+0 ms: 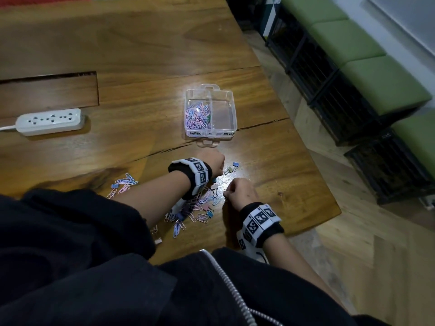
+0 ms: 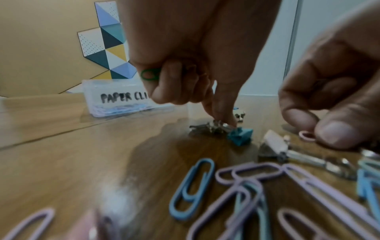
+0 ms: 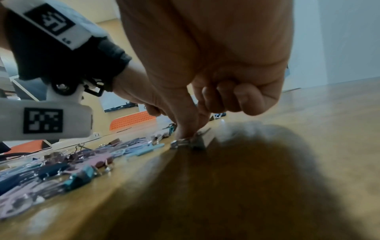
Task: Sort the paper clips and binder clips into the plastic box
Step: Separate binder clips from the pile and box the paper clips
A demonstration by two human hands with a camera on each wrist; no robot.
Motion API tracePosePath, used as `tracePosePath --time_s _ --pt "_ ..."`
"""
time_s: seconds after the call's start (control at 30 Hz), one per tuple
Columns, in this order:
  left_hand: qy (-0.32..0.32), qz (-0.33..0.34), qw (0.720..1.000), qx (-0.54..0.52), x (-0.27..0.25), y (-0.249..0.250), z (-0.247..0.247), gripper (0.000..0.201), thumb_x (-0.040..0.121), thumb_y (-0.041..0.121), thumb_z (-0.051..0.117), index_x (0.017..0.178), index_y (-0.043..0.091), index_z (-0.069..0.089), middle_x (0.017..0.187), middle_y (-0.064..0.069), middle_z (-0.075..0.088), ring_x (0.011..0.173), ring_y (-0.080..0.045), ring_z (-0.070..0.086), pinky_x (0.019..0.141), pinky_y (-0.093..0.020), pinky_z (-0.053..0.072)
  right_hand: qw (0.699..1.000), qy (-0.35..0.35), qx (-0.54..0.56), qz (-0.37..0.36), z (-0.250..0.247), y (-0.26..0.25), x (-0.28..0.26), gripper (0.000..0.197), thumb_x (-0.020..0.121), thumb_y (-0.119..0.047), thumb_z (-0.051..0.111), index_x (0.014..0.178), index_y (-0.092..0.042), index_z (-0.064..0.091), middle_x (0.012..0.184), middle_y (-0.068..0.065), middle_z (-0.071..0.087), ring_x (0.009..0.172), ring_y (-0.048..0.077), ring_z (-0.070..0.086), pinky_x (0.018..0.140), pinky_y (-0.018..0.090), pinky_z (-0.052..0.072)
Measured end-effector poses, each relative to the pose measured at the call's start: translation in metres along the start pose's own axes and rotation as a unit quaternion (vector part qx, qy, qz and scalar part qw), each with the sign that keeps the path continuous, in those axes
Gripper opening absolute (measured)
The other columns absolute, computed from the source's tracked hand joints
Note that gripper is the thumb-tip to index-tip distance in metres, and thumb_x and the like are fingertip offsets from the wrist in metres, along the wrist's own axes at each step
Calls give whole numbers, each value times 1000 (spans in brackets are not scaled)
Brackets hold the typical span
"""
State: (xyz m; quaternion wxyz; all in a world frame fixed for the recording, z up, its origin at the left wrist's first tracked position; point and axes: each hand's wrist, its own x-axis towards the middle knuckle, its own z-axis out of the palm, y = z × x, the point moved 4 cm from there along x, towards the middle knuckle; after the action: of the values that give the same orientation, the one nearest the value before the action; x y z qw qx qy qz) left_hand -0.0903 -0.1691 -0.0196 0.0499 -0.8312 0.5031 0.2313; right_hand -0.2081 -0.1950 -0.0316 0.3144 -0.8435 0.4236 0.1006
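Observation:
The clear plastic box (image 1: 231, 103) stands beyond my hands; its left compartment holds several pastel paper clips (image 1: 197, 115) and its right compartment holds nothing. My left hand (image 1: 217, 169) holds a green paper clip (image 2: 149, 74) in its curled fingers, while its fingertips (image 2: 225, 121) touch the metal handles of a teal binder clip (image 2: 240, 136) on the table. My right hand (image 1: 229, 192) pinches a pink paper clip (image 2: 306, 136) between thumb and forefinger, low over the table beside a white binder clip (image 2: 274, 143).
Loose paper clips and small binder clips (image 1: 197, 209) lie under my left forearm, with a smaller group (image 1: 124, 183) further left. A white power strip (image 1: 50, 121) sits at the far left. The table edge (image 1: 315, 165) runs close on the right.

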Motion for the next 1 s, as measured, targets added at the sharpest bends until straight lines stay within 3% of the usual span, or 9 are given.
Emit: tracePosePath --time_s 0.17,0.27,0.33,0.47,0.6,0.7,0.77,0.83,1.0 --pt "-43 -44 996 -68 1 -8 5 29 91 20 46 95 -2 64 90 -21 63 71 -24 47 63 -30 38 998 -21 60 -9 2 4 5 10 84 -8 56 75 -11 54 96 13 61 88 24 58 76 32 48" --pt "-43 -52 972 -226 -3 -19 5 28 92 19 44 65 13 49 65 -4 46 58 -17 42 56 -25 35 978 -10 209 20 -5 16 7 8 89 -7 47 82 -10 47 81 1 55 73 14 56 62 22 47" --pt "-35 -79 896 -436 -11 -25 2 32 93 15 41 61 16 38 60 1 40 51 -10 39 48 -18 33 965 -1 263 14 -13 18 8 8 90 -4 44 90 -11 47 78 -5 50 70 8 51 62 18 42" --pt "-95 -90 652 -747 -30 -34 2 23 80 3 28 61 15 32 45 3 44 29 -5 31 29 -8 23 906 -43 418 55 -21 17 11 25 89 7 32 88 -8 52 71 1 49 56 9 42 52 19 33" --pt "-114 -63 593 -795 -42 -35 0 19 72 0 27 62 15 32 40 4 45 27 -5 30 27 -6 21 905 -59 415 69 -23 16 24 27 85 6 33 74 -11 51 68 3 50 52 11 38 51 22 31" --pt "-112 -87 672 -726 -46 -34 2 27 89 9 37 63 15 38 40 6 43 26 -3 29 26 -8 22 953 -85 287 40 -20 8 27 23 88 -4 42 73 -15 56 79 -1 56 74 12 49 69 25 41" --pt "-102 -79 807 -576 -50 -32 3 28 91 19 51 64 15 45 50 4 46 33 -4 34 30 -12 27 969 -104 222 25 -17 5 29 28 84 4 41 87 -14 62 94 -5 57 89 10 49 86 30 42" --pt "-106 -22 914 -392 -55 -25 7 27 84 21 64 63 18 47 60 5 47 48 -5 40 42 -15 33 981 -79 176 2 -21 2 30 35 83 5 41 99 -17 63 89 -7 55 76 7 47 72 24 43" --pt "-78 26 991 -109 -64 -15 22 26 71 40 74 82 21 59 78 7 56 75 -10 52 55 -20 38 983 -92 152 -40 -11 -6 10 20 77 -2 62 76 -20 55 74 3 60 67 20 59 69 39 53"
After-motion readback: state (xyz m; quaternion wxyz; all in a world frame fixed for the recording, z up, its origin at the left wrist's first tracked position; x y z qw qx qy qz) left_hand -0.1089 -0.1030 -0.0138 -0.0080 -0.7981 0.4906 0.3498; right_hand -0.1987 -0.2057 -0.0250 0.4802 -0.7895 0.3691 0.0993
